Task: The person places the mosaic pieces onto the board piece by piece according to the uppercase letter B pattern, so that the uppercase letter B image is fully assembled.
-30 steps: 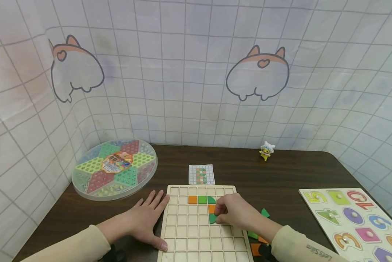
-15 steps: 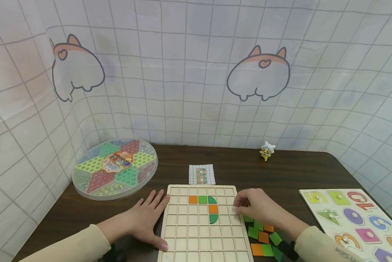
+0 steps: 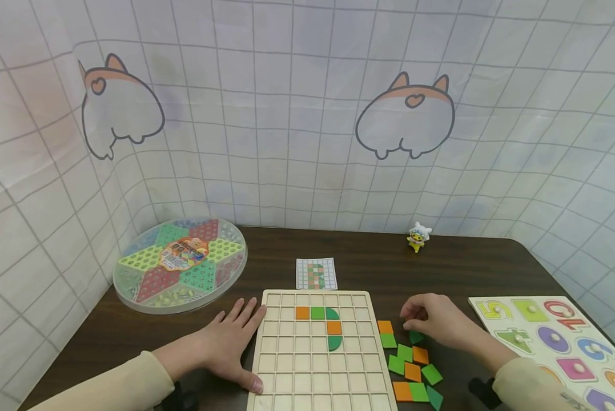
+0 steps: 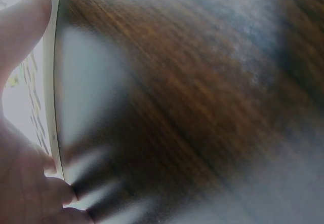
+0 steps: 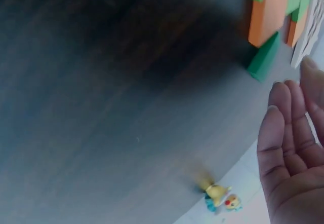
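My left hand (image 3: pixel 230 348) is spread with straight fingers along the left edge of the wooden grid board (image 3: pixel 281 371); its thumb rests on the frame. In the board's upper cells lie an orange square tile (image 3: pixel 302 313), a light green square tile (image 3: pixel 317 313) and a dark green rounded tile (image 3: pixel 332 313). Below that one sit another orange tile (image 3: pixel 334 327) and a second dark green rounded tile (image 3: pixel 334 342). Right of the board, my right hand (image 3: pixel 438 319) hovers with loosely bent fingers beside a dark green tile (image 5: pixel 264 59), apart from it and holding nothing.
Several loose orange and green tiles (image 3: pixel 412 372) lie along the board's right side. A pattern card (image 3: pixel 316 274) lies behind the board. A round Chinese checkers set (image 3: pixel 184 265) stands back left, a small figurine (image 3: pixel 417 237) back right, a number puzzle board (image 3: pixel 538 337) at right.
My right hand has left the lower dark green rounded tile on the board and moved right, over the loose tiles. The left hand has stayed in place.
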`<state>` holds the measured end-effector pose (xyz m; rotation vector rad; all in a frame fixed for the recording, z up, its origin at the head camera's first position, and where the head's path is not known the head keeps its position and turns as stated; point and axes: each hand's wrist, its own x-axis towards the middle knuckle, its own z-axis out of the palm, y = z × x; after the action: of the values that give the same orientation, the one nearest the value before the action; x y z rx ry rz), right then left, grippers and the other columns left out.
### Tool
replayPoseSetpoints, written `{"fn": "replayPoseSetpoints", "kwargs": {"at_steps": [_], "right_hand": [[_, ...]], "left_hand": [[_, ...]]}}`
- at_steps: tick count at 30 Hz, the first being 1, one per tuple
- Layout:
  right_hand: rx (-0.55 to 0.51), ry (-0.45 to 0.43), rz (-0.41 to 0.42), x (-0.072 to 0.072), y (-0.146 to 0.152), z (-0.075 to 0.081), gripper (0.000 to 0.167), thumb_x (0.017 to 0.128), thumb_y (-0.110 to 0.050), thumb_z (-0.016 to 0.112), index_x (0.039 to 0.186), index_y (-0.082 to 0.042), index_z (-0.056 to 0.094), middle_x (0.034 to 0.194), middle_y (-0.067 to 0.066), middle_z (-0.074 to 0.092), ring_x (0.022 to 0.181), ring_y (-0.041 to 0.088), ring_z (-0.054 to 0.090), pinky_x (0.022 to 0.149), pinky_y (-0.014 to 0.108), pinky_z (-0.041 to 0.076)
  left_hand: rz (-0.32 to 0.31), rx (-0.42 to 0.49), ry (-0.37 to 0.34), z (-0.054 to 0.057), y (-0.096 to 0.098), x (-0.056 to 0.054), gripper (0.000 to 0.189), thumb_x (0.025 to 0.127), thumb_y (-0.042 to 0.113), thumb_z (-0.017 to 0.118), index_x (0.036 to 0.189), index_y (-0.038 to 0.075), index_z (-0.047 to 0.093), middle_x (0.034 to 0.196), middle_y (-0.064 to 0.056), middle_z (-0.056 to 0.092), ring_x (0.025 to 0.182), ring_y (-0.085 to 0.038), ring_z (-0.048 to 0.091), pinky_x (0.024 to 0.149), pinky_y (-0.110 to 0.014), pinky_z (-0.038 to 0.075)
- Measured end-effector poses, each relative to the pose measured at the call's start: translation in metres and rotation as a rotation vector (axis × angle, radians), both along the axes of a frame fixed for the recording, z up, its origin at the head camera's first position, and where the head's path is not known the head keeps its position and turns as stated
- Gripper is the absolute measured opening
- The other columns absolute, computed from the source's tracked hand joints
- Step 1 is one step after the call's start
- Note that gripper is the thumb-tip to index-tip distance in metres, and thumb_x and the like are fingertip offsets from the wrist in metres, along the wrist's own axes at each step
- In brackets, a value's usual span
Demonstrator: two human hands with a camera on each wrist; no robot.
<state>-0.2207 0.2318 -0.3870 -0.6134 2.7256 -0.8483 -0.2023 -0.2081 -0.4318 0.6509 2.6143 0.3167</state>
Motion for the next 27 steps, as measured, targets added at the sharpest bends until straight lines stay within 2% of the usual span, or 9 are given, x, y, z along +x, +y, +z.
{"fn": "replayPoseSetpoints", "kwargs": {"at_steps": [7, 18, 27], "right_hand": [[-0.006, -0.06, 0.112, 0.007, -0.012, -0.007, 0.012, 0.089, -0.021, 0.08, 0.098, -0.016, 0.073, 0.09, -0.009, 0.068, 0.078, 0.0, 0.06, 0.069, 0.023, 0.052], [0.028, -0.081, 0.081, 0.011, -0.024, -0.008, 0.021, 0.084, -0.021, 0.085, 0.097, -0.014, 0.07, 0.089, -0.007, 0.066, 0.077, 0.004, 0.058, 0.068, 0.023, 0.051], [0.059, -0.06, 0.073, 0.013, -0.026, -0.007, 0.02, 0.084, -0.015, 0.085, 0.096, -0.013, 0.069, 0.087, -0.006, 0.064, 0.076, 0.004, 0.056, 0.067, 0.023, 0.051]], "left_hand": [[-0.003, 0.002, -0.001, 0.001, 0.0, 0.0, 0.145, 0.06, 0.098, 0.062, 0.167, 0.016, 0.008, 0.173, -0.017, 0.004, 0.159, -0.043, 0.003, 0.118, -0.073, 0.018], [-0.004, 0.002, 0.007, -0.002, -0.001, -0.001, 0.146, 0.059, 0.098, 0.062, 0.167, 0.016, 0.008, 0.173, -0.018, 0.003, 0.159, -0.043, 0.002, 0.118, -0.073, 0.018], [-0.002, 0.009, 0.008, -0.004, -0.001, -0.002, 0.146, 0.059, 0.098, 0.062, 0.167, 0.017, 0.008, 0.173, -0.017, 0.003, 0.159, -0.044, 0.002, 0.118, -0.073, 0.018]]}}
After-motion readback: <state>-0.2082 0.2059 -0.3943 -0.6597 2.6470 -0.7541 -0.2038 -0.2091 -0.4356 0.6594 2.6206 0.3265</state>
